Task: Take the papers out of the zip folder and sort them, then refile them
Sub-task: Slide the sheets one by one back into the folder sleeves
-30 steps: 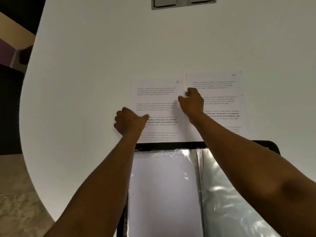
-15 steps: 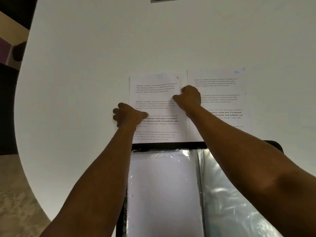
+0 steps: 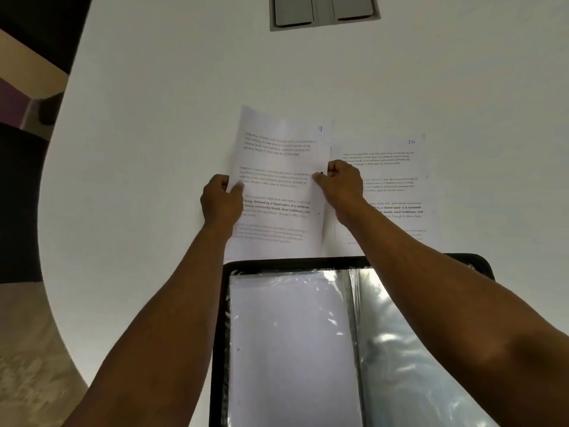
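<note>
White printed sheet marked "9" (image 3: 278, 183): held at mid-height by both hands, tilted a little anticlockwise, its top corner raised off the white rounded table (image 3: 154, 118). Its lower edge reaches the black rim of the folder.

Left hand (image 3: 220, 200): thumb on the printed face, fingers curled behind the left edge, pinching the sheet. Right hand (image 3: 341, 183): fingers curled, pinching the sheet's right edge between thumb and forefinger.

Second white printed sheet marked "10" (image 3: 391, 186): flat on the table just right of sheet 9, its left margin overlapped by sheet 9 and partly covered by the right hand and forearm.

Black-edged zip folder (image 3: 277, 262): open on the table nearest the person, directly below both sheets. Left half shows a clear plastic sleeve over a blank white page (image 3: 289, 340); right half shows glossy empty-looking plastic sleeves (image 3: 409, 359) with glare.

Grey recessed panel with two flaps (image 3: 323, 10): set in the table at the far edge, well apart from the papers.
</note>
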A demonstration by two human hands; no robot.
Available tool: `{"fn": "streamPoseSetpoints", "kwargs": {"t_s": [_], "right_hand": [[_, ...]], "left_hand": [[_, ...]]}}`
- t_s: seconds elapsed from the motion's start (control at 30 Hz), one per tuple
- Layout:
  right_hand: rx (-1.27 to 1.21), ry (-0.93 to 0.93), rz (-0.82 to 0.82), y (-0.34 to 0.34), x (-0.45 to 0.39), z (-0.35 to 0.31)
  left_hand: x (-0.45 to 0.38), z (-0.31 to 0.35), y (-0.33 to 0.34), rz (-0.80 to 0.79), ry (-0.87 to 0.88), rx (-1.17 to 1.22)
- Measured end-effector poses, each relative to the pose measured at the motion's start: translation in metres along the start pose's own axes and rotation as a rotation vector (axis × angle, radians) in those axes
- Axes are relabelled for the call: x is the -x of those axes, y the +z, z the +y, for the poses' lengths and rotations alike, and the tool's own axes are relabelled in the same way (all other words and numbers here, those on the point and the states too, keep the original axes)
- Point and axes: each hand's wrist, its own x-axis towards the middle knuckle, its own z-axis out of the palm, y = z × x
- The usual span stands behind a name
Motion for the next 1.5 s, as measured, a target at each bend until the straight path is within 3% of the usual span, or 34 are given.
{"fn": "streamPoseSetpoints", "kwargs": {"t_s": [0.27,0.43,0.6,0.8,0.93,1.07,1.23,1.4,1.5], "right_hand": [[-0.25,-0.235,0.065,-0.071,0.05,-0.058],[-0.322,-0.293,0.001,-0.132,0.094,-0.062],[-0.204,-0.288,-0.113,-0.173,0.123,-0.031],[-0.192,-0.228,-0.044,-0.216,0.154,0.022],[-0.171,-0.192,0.079,-0.258,0.16,0.055],[-0.163,-0.176,0.285,-0.311,0.16,0.08],[-0.177,-0.165,0.448,-0.358,0.154,0.098],[-0.283,-0.116,0.475,-0.373,0.142,0.105],[-0.366,-0.089,0.481,-0.374,0.129,0.106]], "left_hand": [[0.058,0.07,-0.036,0.0,0.205,0.256],[0.116,0.092,-0.043,-0.17,0.121,0.443],[0.169,0.085,-0.034,-0.307,-0.044,0.51],[0.227,0.076,-0.001,-0.362,-0.11,0.464],[0.246,0.054,0.034,-0.305,-0.074,0.309],[0.272,0.028,0.066,-0.211,0.18,-0.153],[0.296,-0.004,0.1,-0.357,0.36,-0.562],[0.304,-0.016,0.129,-0.534,0.479,-0.766],[0.295,-0.014,0.142,-0.558,0.549,-0.846]]}}
